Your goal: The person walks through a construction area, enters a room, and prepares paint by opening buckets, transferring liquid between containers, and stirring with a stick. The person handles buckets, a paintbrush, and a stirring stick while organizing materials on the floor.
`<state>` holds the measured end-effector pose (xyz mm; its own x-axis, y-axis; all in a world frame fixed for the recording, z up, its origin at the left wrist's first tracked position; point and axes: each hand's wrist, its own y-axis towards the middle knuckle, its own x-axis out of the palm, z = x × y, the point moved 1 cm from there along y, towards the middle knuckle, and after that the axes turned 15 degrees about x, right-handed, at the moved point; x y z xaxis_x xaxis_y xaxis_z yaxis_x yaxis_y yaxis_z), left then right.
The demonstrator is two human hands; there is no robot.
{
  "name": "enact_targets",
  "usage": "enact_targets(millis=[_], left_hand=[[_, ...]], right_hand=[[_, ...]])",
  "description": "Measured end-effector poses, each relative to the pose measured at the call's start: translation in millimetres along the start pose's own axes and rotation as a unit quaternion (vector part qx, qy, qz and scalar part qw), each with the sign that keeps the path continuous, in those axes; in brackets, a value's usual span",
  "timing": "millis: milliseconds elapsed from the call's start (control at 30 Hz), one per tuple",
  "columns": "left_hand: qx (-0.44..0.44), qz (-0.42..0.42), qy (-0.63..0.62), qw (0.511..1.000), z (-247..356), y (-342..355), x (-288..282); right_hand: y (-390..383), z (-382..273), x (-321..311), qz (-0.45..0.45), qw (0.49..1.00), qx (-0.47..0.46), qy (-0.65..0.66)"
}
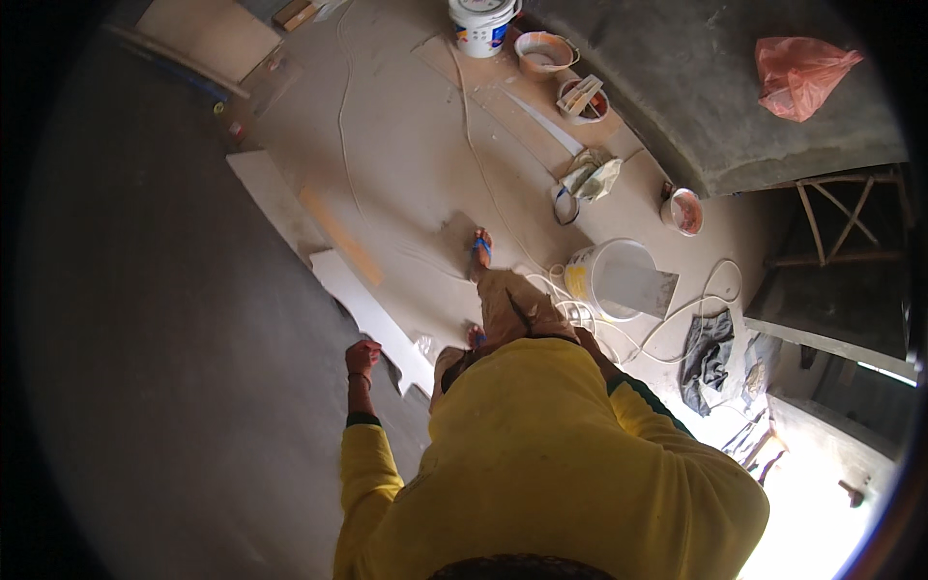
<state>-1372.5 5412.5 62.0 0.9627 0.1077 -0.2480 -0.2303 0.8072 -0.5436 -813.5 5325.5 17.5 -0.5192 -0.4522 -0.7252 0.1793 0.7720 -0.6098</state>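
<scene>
My left hand (362,358) hangs at my left side with its fingers curled in. Nothing sticks out of it. It is beside the dark grey wall (193,367), above a white cut board (372,314) lying along the wall's foot; whether it touches the wall I cannot tell. My right arm (643,391) goes down along my other side, and my body hides the right hand. Closest to that arm is a large white and yellow bucket (583,275), a grey flat sheet (660,293) across its mouth. Loops of white cable (583,314) lie around the bucket.
Along the right stand a lidded white bucket (480,34), an orange-rimmed basin (544,55), a container with wooden pieces (582,97) and a small pail (684,211). A crumpled sack (592,176) lies between them. Thin cables (467,116) cross the floor. Dark cloth (709,353) lies near the bright opening.
</scene>
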Motion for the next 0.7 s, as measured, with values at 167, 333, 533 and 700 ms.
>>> enact_targets(millis=[167, 333, 533, 700], left_hand=[[-0.045, -0.071, 0.019, 0.996, 5, 98, 44], [-0.191, -0.140, -0.185, 0.954, -27, 163, 45], [-0.014, -0.128, 0.123, 0.984, 163, 211, 67], [-0.078, -0.090, 0.079, 0.990, 217, 306, 41]], right_hand=[[98, -15, -23, -0.135, 0.983, 0.114, 0.058], [235, -71, -99, -0.089, 0.975, 0.180, 0.101], [329, -209, -253, -0.014, 0.916, 0.202, 0.346], [379, -288, -319, 0.191, 0.939, 0.128, 0.255]])
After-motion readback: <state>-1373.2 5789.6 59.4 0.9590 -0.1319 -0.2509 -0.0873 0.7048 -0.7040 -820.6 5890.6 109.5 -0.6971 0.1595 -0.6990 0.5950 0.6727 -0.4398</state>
